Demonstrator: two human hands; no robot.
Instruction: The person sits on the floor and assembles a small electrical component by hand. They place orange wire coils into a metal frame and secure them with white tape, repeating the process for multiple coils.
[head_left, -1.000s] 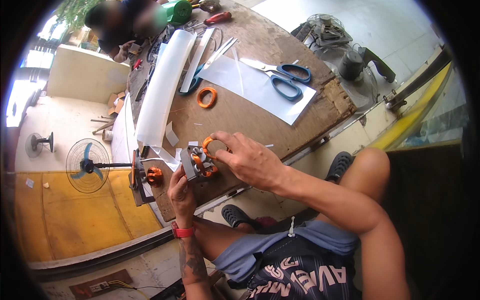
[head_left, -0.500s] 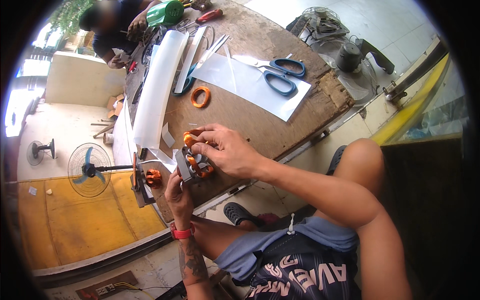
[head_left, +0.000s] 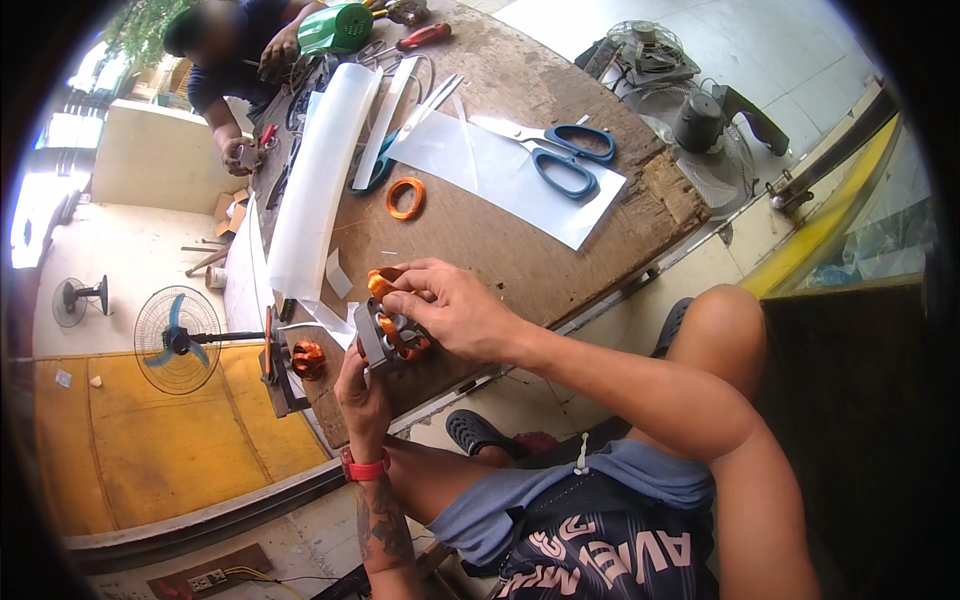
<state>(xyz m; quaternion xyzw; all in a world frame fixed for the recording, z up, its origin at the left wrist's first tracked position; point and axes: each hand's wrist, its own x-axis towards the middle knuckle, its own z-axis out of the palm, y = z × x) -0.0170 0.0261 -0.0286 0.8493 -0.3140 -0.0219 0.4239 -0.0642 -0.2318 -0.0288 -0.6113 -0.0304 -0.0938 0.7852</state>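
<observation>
Close to the near edge of the wooden table, my left hand [head_left: 362, 395] grips a grey metal motor stator [head_left: 374, 345] from its left and underside. Orange copper windings show inside the stator's opening. At its top, my right hand [head_left: 450, 308] pinches a copper wire coil [head_left: 381, 281] that stands up from the stator, partly hidden by the fingers. A bundle of copper coils [head_left: 308, 359] lies on the table left of my left hand. Farther off, a loose ring of copper wire [head_left: 405, 199] lies flat.
Beyond the hands lie a translucent plastic roll [head_left: 322, 170], a plastic sheet [head_left: 470, 160] and two blue-handled scissors [head_left: 568, 160]. A co-worker's hand [head_left: 240, 155] holds something at the far left. Standing fans [head_left: 178, 340] are to the left; fan parts [head_left: 700, 120] lie right.
The stator and both hands have barely shifted, with the right hand still on the coil. The co-worker's lower hand has come down and now shows a greyish object.
</observation>
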